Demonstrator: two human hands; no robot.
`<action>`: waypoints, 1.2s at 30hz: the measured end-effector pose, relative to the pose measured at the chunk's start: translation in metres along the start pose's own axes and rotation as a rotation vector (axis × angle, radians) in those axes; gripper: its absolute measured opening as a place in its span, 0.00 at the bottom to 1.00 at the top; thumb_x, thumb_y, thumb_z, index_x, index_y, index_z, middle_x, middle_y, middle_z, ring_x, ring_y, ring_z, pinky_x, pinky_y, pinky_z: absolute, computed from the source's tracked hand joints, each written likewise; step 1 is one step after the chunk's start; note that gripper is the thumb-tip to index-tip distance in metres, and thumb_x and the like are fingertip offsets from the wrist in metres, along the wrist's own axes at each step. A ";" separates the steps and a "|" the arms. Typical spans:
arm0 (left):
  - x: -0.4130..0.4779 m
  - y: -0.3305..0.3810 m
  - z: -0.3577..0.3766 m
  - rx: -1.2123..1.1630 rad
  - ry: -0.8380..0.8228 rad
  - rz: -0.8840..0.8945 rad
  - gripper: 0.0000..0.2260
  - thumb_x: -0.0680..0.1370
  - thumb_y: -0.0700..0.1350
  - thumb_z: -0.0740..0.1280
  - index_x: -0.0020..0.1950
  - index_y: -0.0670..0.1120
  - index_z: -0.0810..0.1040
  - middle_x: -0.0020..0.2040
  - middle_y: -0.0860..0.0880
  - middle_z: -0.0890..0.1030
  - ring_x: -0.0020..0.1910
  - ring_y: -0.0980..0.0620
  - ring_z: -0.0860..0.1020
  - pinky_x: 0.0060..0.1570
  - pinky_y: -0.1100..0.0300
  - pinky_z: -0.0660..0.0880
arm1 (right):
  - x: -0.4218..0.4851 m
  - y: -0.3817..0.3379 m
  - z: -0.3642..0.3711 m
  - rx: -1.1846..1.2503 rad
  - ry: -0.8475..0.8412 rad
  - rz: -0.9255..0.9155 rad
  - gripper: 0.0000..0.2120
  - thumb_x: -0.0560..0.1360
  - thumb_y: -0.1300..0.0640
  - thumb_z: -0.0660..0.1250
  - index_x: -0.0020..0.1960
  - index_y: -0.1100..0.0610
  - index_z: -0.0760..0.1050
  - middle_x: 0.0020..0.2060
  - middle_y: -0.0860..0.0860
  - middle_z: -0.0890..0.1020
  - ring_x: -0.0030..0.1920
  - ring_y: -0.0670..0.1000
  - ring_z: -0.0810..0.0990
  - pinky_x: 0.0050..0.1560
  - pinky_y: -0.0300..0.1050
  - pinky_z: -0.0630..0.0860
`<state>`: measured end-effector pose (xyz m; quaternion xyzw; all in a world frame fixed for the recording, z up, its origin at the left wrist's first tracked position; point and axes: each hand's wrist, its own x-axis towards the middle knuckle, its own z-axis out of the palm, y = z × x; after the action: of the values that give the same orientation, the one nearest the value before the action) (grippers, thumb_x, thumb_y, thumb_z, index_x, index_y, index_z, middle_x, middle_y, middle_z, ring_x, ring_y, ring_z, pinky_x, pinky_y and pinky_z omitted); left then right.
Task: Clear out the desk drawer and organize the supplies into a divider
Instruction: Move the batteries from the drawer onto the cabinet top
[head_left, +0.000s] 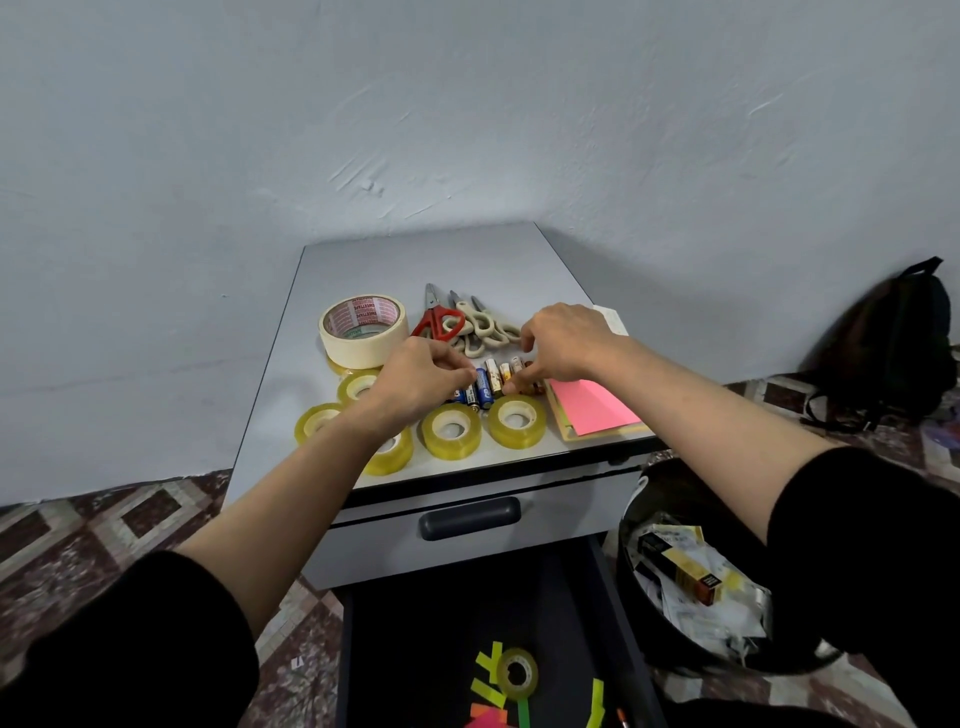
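- Nearest, the open drawer (415, 649) is not yet emptied: a clear tape roll (517, 674) and neon paper strips (597, 699) are left on its dark floor.
- A waste bin (670, 488) with crumpled packaging is seen just beside the drawer, on the right.
- On the bench (467, 265), five clear tape rolls (451, 431) are laid along the front edge, with a pink sticky-note pad (592, 405) at the right.
- Just behind them, a row of batteries (485, 387) is bracketed by both hands.
- The left hand (421, 379) is drawn in tight, its fingers (457, 366) curled onto the blue cells at the left end.
- The right hand (566, 338) is arched over the right end, where a cell is pinched between the thumb and bent fingers (524, 376).
- Farther back, masking tape (362, 330), red scissors (439, 319) and cream scissors (483, 330) are grouped.
- The step in hand is judged to be sorting by kind: the batteries are being lined up.
- No divider is in view; next, the drawer's remaining items must be lifted out before anything is compartmented.
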<state>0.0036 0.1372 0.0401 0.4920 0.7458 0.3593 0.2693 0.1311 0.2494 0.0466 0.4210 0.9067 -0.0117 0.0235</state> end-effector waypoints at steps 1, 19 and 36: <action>0.000 0.000 0.000 0.007 0.002 0.004 0.05 0.75 0.42 0.69 0.40 0.48 0.77 0.38 0.51 0.78 0.37 0.57 0.75 0.35 0.68 0.72 | 0.000 0.000 0.000 -0.002 -0.002 0.002 0.33 0.64 0.32 0.69 0.57 0.56 0.77 0.54 0.54 0.79 0.55 0.55 0.76 0.45 0.44 0.69; -0.046 -0.008 0.001 -0.046 0.053 0.052 0.03 0.75 0.43 0.69 0.41 0.45 0.80 0.34 0.51 0.78 0.34 0.57 0.75 0.33 0.71 0.71 | -0.053 -0.026 -0.004 0.396 0.254 -0.038 0.05 0.72 0.63 0.67 0.43 0.56 0.81 0.44 0.53 0.83 0.48 0.52 0.79 0.45 0.41 0.71; -0.195 -0.185 0.083 -0.063 -0.197 -0.296 0.09 0.77 0.42 0.67 0.36 0.48 0.79 0.33 0.51 0.79 0.27 0.62 0.74 0.28 0.73 0.70 | -0.196 -0.068 0.184 0.706 -0.239 -0.029 0.10 0.70 0.66 0.68 0.34 0.53 0.77 0.31 0.45 0.78 0.33 0.42 0.75 0.41 0.37 0.72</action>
<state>0.0384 -0.0688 -0.1476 0.4010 0.7685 0.2892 0.4062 0.2113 0.0481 -0.1267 0.3859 0.8435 -0.3732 -0.0178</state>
